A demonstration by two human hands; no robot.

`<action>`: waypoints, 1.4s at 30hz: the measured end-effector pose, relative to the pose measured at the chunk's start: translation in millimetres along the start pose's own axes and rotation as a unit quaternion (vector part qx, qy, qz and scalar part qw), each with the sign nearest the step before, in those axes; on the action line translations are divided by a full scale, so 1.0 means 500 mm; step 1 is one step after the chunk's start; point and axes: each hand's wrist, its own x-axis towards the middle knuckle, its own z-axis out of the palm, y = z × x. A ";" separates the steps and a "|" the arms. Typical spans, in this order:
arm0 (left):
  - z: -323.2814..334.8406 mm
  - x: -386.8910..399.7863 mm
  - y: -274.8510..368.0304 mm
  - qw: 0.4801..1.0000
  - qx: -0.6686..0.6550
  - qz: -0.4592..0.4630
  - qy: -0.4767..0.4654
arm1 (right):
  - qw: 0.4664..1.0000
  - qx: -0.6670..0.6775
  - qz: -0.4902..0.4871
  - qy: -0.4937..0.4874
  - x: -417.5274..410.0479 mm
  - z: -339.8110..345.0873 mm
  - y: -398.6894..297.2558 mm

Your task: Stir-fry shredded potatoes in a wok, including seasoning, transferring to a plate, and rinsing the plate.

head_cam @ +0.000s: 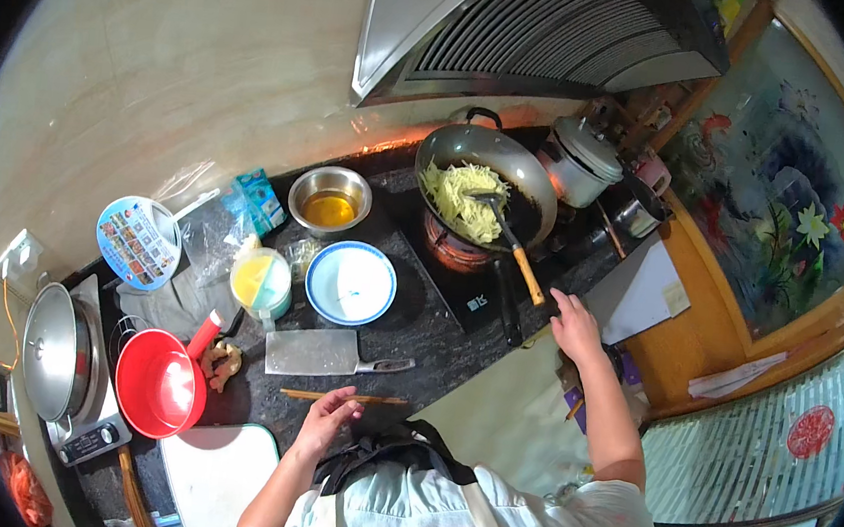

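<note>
Pale shredded vegetable [465, 201] lies in a wok [527, 175] on a lit gas burner. A spatula [517, 253] with a wooden handle rests in the wok, its blade on the shreds and its handle over the rim. My right hand [575, 323] is just right of that handle's end, fingers apart, holding nothing. The wok's black handle [506, 305] points toward me. My left hand [329, 417] hovers by the counter's front edge beside a pair of chopsticks [380, 401], fingers loosely bent and apart. Behind the chopsticks a cleaver [313, 350] lies flat.
A blue-rimmed bowl [351, 282], a steel bowl of yellow liquid [330, 201] and a plastic tub [261, 282] stand left of the stove. Further left are ginger [221, 364], a red ladle [161, 384] and a white cutting board [219, 472]. A lidded pot [584, 162] stands behind the wok's right side.
</note>
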 end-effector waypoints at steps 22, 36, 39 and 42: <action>0.091 0.049 -0.003 0.991 0.094 0.036 0.086 | 0.928 0.111 -0.339 0.111 0.175 -0.076 -0.021; 0.016 0.000 0.012 0.979 0.065 0.089 0.174 | 0.952 0.067 -0.299 0.023 0.143 -0.063 -0.059; -0.001 -0.016 -0.001 0.975 0.043 0.072 0.207 | 0.952 0.071 -0.296 0.011 0.141 -0.058 -0.068; -0.012 -0.021 -0.005 0.972 0.040 0.072 0.220 | 0.954 0.065 -0.293 0.003 0.133 -0.055 -0.077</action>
